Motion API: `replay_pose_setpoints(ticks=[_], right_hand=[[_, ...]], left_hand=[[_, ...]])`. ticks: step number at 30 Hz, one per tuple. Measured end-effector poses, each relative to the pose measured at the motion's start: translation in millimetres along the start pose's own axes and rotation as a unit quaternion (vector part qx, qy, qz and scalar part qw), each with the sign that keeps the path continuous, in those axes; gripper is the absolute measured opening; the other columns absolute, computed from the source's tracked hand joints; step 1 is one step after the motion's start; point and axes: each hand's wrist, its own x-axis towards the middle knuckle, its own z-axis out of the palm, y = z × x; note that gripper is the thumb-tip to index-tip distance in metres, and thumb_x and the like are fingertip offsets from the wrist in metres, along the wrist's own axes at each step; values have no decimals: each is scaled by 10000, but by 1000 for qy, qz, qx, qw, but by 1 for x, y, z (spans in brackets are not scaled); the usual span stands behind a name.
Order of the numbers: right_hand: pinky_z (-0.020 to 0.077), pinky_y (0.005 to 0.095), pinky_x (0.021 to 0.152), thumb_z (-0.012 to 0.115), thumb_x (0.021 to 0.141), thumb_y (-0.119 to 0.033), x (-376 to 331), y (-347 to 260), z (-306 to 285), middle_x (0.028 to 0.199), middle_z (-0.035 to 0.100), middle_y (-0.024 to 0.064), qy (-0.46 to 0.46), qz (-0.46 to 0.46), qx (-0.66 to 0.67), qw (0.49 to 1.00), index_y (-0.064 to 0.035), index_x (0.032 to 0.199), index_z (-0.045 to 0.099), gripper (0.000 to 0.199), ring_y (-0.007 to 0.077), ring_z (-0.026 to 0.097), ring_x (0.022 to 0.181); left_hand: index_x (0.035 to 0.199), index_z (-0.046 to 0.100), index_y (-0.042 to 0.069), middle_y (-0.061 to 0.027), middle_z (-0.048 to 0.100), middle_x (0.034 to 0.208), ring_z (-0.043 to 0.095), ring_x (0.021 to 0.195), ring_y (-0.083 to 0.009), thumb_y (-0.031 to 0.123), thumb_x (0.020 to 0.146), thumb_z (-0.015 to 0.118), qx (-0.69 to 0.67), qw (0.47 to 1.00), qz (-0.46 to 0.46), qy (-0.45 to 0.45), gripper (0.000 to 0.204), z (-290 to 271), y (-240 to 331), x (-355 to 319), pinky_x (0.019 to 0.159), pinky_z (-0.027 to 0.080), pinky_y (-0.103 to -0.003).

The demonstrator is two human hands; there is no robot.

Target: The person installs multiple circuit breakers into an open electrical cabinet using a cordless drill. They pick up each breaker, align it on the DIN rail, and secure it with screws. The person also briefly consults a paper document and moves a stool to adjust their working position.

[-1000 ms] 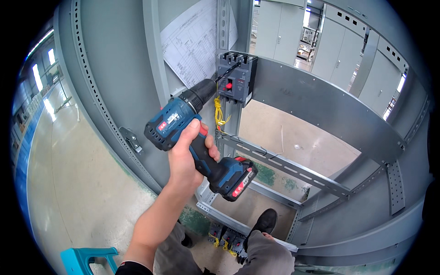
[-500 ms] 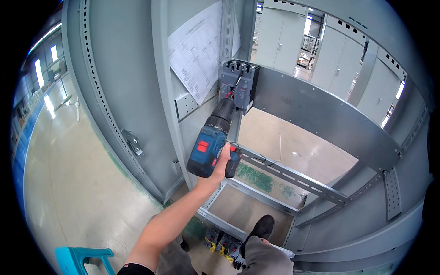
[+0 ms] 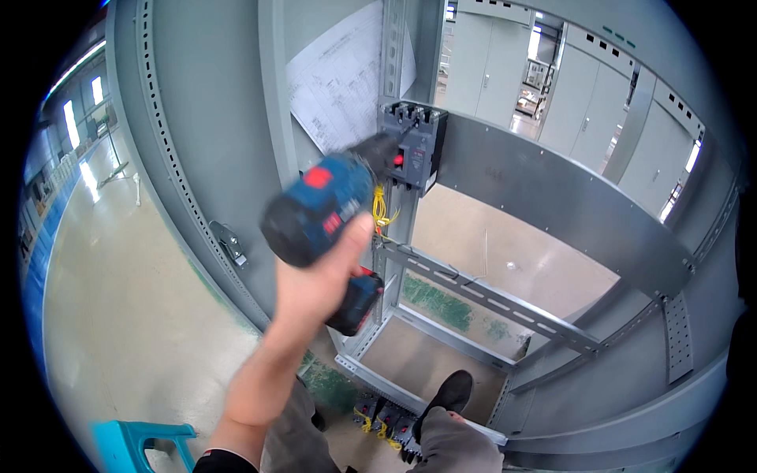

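Observation:
My left hand [image 3: 315, 288] is closed round the grip of a blue and black cordless drill [image 3: 315, 206], blurred by motion. The drill's battery [image 3: 356, 303] hangs below the hand. Its dark chuck end points up and right, overlapping the left side of a grey moulded-case circuit breaker [image 3: 423, 154]. A thin bit seems to reach toward the breaker's top; contact cannot be made out. On the breaker's front is a red button [image 3: 398, 160]. A bundle of yellow wire [image 3: 380, 209] hangs below the breaker. My right hand is not in view.
Printed sheets [image 3: 339, 79] hang left of the breaker inside a grey cabinet frame. A metal plate [image 3: 544, 181] curves off to the right above a slotted rail [image 3: 489, 292]. More breakers [image 3: 386, 422] lie by my shoe [image 3: 449, 394]. A turquoise stool [image 3: 138, 437] stands lower left.
The drill and my left hand have moved left and toward me and turned slightly. The breaker's red button and the yellow wire bundle now show more fully.

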Motion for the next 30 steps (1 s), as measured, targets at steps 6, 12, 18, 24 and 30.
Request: replay_pose_setpoints(ticks=[6, 12, 18, 24, 30], right_hand=[[498, 370, 913, 592, 917, -218, -3, -1, 5, 1170, 628, 185, -8, -4, 5, 1000, 14, 1251, 544, 410, 277, 624, 1060], [498, 367, 908, 593, 914, -213, -20, -13, 6, 1167, 628, 185, -9, -35, 10, 999, 13, 1248, 546, 406, 277, 625, 1055], [499, 364, 904, 594, 911, -208, -57, -34, 9, 1164, 629, 184, -10, -80, 7, 997, 11, 1246, 548, 403, 276, 626, 1050], [500, 362, 899, 594, 908, -204, -76, -39, 13, 1161, 629, 183, -4, -100, 11, 995, 10, 1243, 550, 400, 275, 628, 1045], [501, 359, 894, 595, 905, -199, -79, -14, -24, 1157, 630, 183, 65, -88, 35, 993, 9, 1240, 552, 396, 274, 629, 1040]], left_hand=[[898, 600, 56, -11, 565, 656, 524, 494, -106, 120, 855, 701, 7, 999, 5, -44, 127, -20, 14, 18, 466, 431, -258], [873, 601, 72, 3, 560, 636, 535, 495, -101, 147, 853, 711, -14, 999, -14, -31, 134, -11, 5, 15, 472, 440, -257], [844, 630, 28, 4, 561, 600, 520, 469, -84, 201, 849, 727, -55, 996, -28, -62, 198, -16, 5, 19, 434, 434, -272], [965, 599, 30, -36, 568, 662, 539, 485, -138, 163, 817, 745, -219, 970, -93, -53, 247, -82, 2, -61, 470, 451, -274], [1050, 550, 3, -89, 536, 652, 516, 501, -200, 347, 872, 637, -232, 913, -319, -108, 398, -174, -83, -128, 516, 441, -327]])
